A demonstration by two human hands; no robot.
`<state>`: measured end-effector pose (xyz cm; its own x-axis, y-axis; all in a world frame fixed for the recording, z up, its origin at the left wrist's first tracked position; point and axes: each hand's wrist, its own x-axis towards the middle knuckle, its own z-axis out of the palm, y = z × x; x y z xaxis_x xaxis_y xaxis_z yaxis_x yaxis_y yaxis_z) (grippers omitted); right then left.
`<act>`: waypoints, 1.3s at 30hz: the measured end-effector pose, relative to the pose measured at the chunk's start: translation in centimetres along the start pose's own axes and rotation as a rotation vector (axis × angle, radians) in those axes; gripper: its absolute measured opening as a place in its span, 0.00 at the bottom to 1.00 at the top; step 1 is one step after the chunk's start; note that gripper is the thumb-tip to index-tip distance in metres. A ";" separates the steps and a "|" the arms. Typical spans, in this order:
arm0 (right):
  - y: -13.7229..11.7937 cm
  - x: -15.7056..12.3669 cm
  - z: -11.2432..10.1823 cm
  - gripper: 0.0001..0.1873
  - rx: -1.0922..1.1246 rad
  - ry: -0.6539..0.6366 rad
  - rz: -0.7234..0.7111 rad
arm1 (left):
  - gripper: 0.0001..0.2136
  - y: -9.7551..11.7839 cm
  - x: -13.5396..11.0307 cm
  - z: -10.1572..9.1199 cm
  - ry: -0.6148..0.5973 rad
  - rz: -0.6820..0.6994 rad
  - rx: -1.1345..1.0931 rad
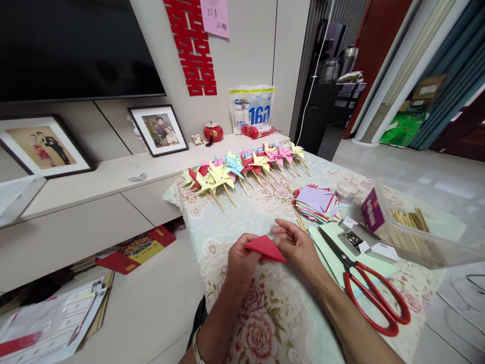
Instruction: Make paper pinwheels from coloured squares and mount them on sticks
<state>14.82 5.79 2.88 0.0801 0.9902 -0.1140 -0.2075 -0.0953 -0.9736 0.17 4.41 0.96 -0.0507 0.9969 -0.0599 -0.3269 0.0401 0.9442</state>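
Observation:
A sheet of red paper [265, 247], folded into a triangle, is pinched at its left end by my left hand [242, 258]. At the paper's right edge is my right hand [297, 245], its fingers apart and holding nothing; whether it touches the paper I cannot tell. Red-handled scissors [354, 265] lie half open to the right, on sheets of pale green paper [322, 247]. Beyond my hands rests a stack of coloured paper squares [317, 202]. Several paper pinwheels [242, 169] on wooden sticks lie in a row at the far side of the table.
On the right stands a clear plastic box [424, 247] of wooden sticks. Beside it, a small open box [356, 240] holds metal pins. A round clear container [346, 191] sits behind the paper stack. The flowered tablecloth [261, 323] covers the table, which meets a low cabinet [113, 187].

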 end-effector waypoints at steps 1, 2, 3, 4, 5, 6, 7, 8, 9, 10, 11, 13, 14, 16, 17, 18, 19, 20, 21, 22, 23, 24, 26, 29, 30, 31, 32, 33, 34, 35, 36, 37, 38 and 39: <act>-0.1 0.0 0.0 0.28 -0.020 0.005 -0.018 | 0.06 0.1 0.0 0.0 0.018 0.002 0.007; -0.1 -0.1 0.0 0.27 -0.039 0.000 -0.033 | 0.07 0.1 0.1 0.0 0.040 0.005 0.013; -0.2 -0.2 -0.1 0.27 -0.056 -0.013 -0.046 | 0.07 0.2 0.1 0.0 0.068 0.012 0.019; -0.2 -0.3 -0.1 0.27 -0.072 -0.030 -0.057 | 0.07 0.3 0.2 0.0 0.091 0.021 0.029; -0.3 -0.4 -0.1 0.27 -0.085 -0.049 -0.065 | 0.08 0.4 0.2 0.0 0.110 0.032 0.041; -0.4 -0.5 -0.2 0.26 -0.096 -0.064 -0.072 | 0.08 0.5 0.2 0.0 0.125 0.043 0.049; -0.5 -0.7 -0.2 0.26 -0.105 -0.076 -0.076 | 0.08 0.6 0.2 0.0 0.136 0.052 0.051; -0.6 -0.8 -0.3 0.26 -0.111 -0.084 -0.082 | 0.07 0.7 0.2 0.0 0.145 0.059 0.047; -0.6 -0.9 -0.3 0.25 -0.116 -0.091 -0.086 | 0.07 0.7 0.2 0.0 0.154 0.064 0.040; -0.7 -0.9 -0.4 0.25 -0.122 -0.102 -0.091 | 0.06 0.7 0.1 0.0 0.160 0.066 0.035; -0.7 -1.0 -0.4 0.25 -0.127 -0.118 -0.096 | 0.06 0.7 0.1 0.0 0.161 0.065 0.033; -0.6 -1.0 -0.5 0.26 -0.138 -0.152 -0.111 | 0.07 0.7 0.0 0.0 0.157 0.059 0.033; -0.5 -1.0 -0.5 0.26 -0.143 -0.168 -0.119 | 0.07 0.7 0.0 0.0 0.153 0.055 0.032; -0.3 -0.9 -0.6 0.28 -0.153 -0.188 -0.129 | 0.07 0.7 -0.1 0.0 0.143 0.044 0.031; -0.2 -0.8 -0.5 0.28 -0.158 -0.193 -0.131 | 0.07 0.7 -0.1 0.0 0.138 0.040 0.032; -0.1 -0.8 -0.5 0.28 -0.162 -0.194 -0.130 | 0.07 0.7 -0.1 0.0 0.131 0.037 0.035; 0.0 -0.8 -0.5 0.28 -0.164 -0.191 -0.126 | 0.07 0.7 -0.1 0.0 0.122 0.035 0.039; 0.0 -0.8 -0.4 0.28 -0.163 -0.185 -0.124 | 0.07 0.6 -0.1 0.0 0.115 0.034 0.043; 0.0 -0.8 -0.4 0.27 -0.160 -0.177 -0.121 | 0.07 0.6 0.0 -0.1 0.109 0.032 0.047; -0.1 -0.8 -0.4 0.26 -0.155 -0.170 -0.117 | 0.07 0.6 0.0 -0.1 0.106 0.029 0.049; -0.2 -0.8 -0.4 0.25 -0.149 -0.162 -0.113 | 0.07 0.5 0.0 -0.1 0.107 0.024 0.052; -0.2 -0.8 -0.4 0.24 -0.140 -0.156 -0.110 | 0.07 0.5 0.0 -0.1 0.109 0.018 0.058; -0.4 -0.8 -0.4 0.24 -0.115 -0.138 -0.105 | 0.08 0.5 0.0 -0.2 0.110 0.011 0.075; -0.4 -0.7 -0.4 0.25 -0.081 -0.099 -0.105 | 0.08 0.6 -0.1 -0.2 0.099 0.018 0.094; -0.4 -0.6 -0.5 0.26 -0.074 -0.089 -0.101 | 0.08 0.6 -0.2 -0.2 0.094 0.025 0.096; -0.4 -0.6 -0.5 0.27 -0.063 -0.085 -0.092 | 0.08 0.6 -0.2 -0.2 0.089 0.032 0.097; -0.3 -0.5 -0.6 0.27 -0.050 -0.088 -0.080 | 0.08 0.6 -0.2 -0.2 0.085 0.037 0.098; -0.3 -0.5 -0.6 0.28 -0.034 -0.095 -0.067 | 0.08 0.6 -0.2 -0.2 0.082 0.041 0.099; -0.3 -0.5 -0.7 0.29 -0.019 -0.102 -0.055 | 0.08 0.6 -0.2 -0.3 0.081 0.044 0.098; -0.3 -0.5 -0.7 0.29 -0.007 -0.108 -0.045 | 0.08 0.5 -0.2 -0.3 0.078 0.045 0.096; -0.3 -0.5 -0.7 0.29 -0.001 -0.111 -0.039 | 0.08 0.5 -0.1 -0.3 0.074 0.045 0.093; -0.4 -0.5 -0.8 0.28 0.002 -0.113 -0.035 | 0.08 0.4 -0.1 -0.4 0.070 0.045 0.089; -0.4 -0.6 -0.8 0.28 0.004 -0.115 -0.029 | 0.08 0.4 -0.1 -0.4 0.068 0.047 0.085; -0.4 -0.6 -0.8 0.27 0.009 -0.119 -0.021 | 0.08 0.3 -0.1 -0.4 0.067 0.048 0.083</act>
<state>15.65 5.15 3.21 -0.0317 0.9971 -0.0687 -0.2156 -0.0739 -0.9737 -0.32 4.34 1.16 -0.1279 0.9912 -0.0327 -0.2439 0.0005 0.9698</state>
